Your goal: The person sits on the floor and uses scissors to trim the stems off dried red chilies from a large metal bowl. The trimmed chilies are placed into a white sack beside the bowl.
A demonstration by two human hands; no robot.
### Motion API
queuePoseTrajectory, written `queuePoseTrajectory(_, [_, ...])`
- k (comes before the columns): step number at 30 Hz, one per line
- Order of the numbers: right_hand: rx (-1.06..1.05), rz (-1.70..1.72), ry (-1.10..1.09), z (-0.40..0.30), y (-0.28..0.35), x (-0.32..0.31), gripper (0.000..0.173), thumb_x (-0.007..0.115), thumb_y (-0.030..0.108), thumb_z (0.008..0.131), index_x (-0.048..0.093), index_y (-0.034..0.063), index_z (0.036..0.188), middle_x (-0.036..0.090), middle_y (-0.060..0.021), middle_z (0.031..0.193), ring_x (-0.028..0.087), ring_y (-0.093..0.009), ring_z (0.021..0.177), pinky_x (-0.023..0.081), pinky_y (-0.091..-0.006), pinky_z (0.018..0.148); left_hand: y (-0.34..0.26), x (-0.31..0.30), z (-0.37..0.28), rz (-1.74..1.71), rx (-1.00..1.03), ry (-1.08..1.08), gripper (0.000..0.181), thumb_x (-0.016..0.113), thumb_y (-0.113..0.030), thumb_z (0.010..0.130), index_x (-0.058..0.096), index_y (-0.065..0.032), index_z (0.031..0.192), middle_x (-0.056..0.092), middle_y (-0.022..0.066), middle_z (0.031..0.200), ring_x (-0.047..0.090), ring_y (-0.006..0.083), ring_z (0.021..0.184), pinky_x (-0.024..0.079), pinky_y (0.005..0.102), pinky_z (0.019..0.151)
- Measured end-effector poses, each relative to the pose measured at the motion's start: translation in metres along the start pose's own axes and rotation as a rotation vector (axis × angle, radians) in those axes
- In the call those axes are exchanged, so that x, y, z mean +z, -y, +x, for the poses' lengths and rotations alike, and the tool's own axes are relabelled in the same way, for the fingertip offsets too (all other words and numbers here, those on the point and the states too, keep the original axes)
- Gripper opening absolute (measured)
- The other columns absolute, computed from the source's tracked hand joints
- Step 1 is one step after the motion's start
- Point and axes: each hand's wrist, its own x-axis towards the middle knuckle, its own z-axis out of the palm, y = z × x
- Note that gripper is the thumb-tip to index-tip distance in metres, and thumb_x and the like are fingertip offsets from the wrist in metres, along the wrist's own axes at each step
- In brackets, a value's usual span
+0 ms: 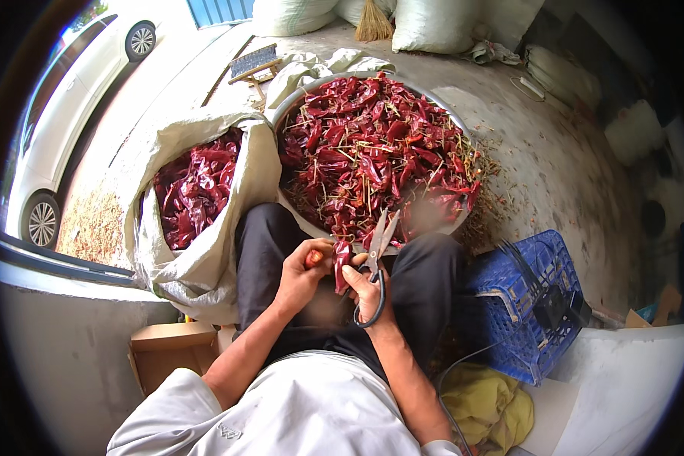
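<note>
My left hand (303,275) is closed around a small red pepper (313,258), which shows between the curled fingers. My right hand (370,293) grips a pair of scissors (374,251) with black handles; the blades point away from me and stand slightly apart. Between the two hands hangs a dried red chili (341,267), stem end up, with my right thumb against its side. Which fingers support it is partly hidden. Just beyond my knees a wide metal basin (461,122) is heaped with dried red chilies (370,148), many with pale stems.
Left of the basin stands an open white woven sack (256,154) holding red chilies (196,188). A blue plastic crate (524,308) with a cable is at right, above a yellow cloth (487,407). A cardboard box (174,347) sits lower left. Full sacks (433,25) and a broom (373,24) stand behind.
</note>
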Motion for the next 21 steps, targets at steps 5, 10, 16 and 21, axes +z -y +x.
queuePoseTrajectory(5, [-0.181, -0.321, 0.07, 0.0, -0.016, -0.007, 0.02, 0.066, 0.003, 0.09, 0.053, 0.0061, 0.105, 0.057, 0.0018, 0.079, 0.052, -0.006, 0.064, 0.044, -0.0233, 0.058, -0.02, -0.009, 0.005, -0.498, -0.535, 0.148, 0.029, 0.066, -0.02, 0.095, 0.06, -0.0013, 0.117, 0.066, 0.0029, 0.091, 0.06, 0.0099, 0.074, 0.045, 0.024, 0.063])
queuePoseTrajectory(10, [-0.347, -0.721, 0.016, -0.01, -0.004, 0.012, 0.028, 0.074, 0.02, 0.087, 0.057, 0.0023, 0.1, 0.057, -0.008, 0.068, 0.058, -0.023, 0.06, 0.049, -0.0357, 0.059, -0.019, -0.016, 0.01, -0.393, -0.336, 0.05, 0.022, 0.067, -0.005, 0.092, 0.06, -0.0042, 0.112, 0.067, 0.0058, 0.098, 0.066, 0.0146, 0.084, 0.056, 0.0309, 0.074])
queuePoseTrajectory(16, [-0.324, -1.102, -0.035, -0.023, 0.001, -0.004, 0.044, 0.078, 0.038, 0.084, 0.06, 0.0027, 0.104, 0.064, -0.0109, 0.071, 0.064, -0.033, 0.064, 0.051, -0.0418, 0.062, -0.031, -0.034, 0.017, -0.402, -0.308, -0.011, 0.026, 0.064, -0.007, 0.095, 0.052, -0.0041, 0.117, 0.065, 0.0091, 0.104, 0.069, 0.0224, 0.093, 0.059, 0.0395, 0.084])
queuePoseTrajectory(21, [-0.283, -1.208, 0.059, -0.031, 0.007, 0.005, 0.05, 0.077, 0.044, 0.082, 0.061, 0.003, 0.106, 0.062, -0.0104, 0.069, 0.063, -0.033, 0.064, 0.05, -0.0431, 0.061, -0.024, -0.048, 0.015, -0.381, -0.3, 0.1, 0.024, 0.064, -0.008, 0.094, 0.056, -0.0028, 0.117, 0.066, 0.0083, 0.102, 0.067, 0.0187, 0.085, 0.058, 0.0338, 0.074])
